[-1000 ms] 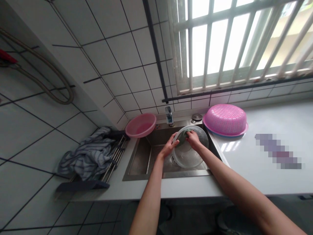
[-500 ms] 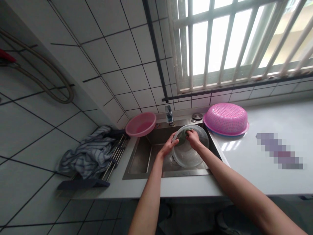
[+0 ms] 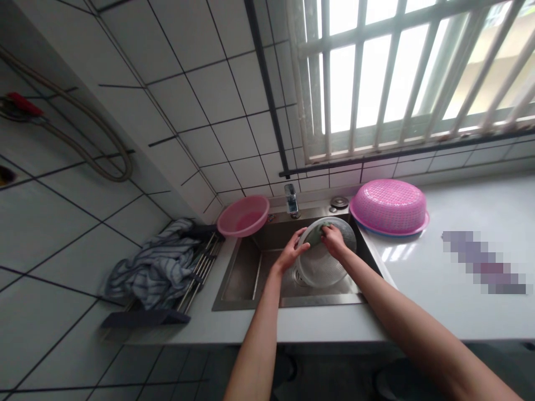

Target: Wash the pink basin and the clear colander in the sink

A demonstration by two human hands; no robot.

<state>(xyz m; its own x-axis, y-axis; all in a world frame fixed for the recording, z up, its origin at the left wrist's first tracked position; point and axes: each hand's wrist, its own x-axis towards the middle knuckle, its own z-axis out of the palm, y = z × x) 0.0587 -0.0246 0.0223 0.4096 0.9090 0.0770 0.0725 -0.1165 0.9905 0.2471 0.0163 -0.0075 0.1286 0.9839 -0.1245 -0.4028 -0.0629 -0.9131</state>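
A round, pale, see-through colander (image 3: 324,267) is tilted over the right part of the steel sink (image 3: 238,278). My left hand (image 3: 292,252) grips its left rim, with the thumb on the inner side. Inside the colander, near its upper part, my right hand (image 3: 332,238) is closed on a green scouring pad (image 3: 315,236) that lies against the inner wall. Behind the colander stands the faucet (image 3: 291,199). My right fingertips are partly hidden by the pad.
A pink basin (image 3: 244,216) sits at the sink's back left corner. Right of the sink, an upturned pink basket (image 3: 390,205) rests on the white counter (image 3: 422,301). A striped cloth (image 3: 161,267) lies on a metal rack (image 3: 199,273) at left. A barred window (image 3: 376,83) is behind.
My right hand and the green pad have shifted slightly within the colander. My left hand stays at the rim. The whole view has moved a little, so everything appears slightly lower and further right.
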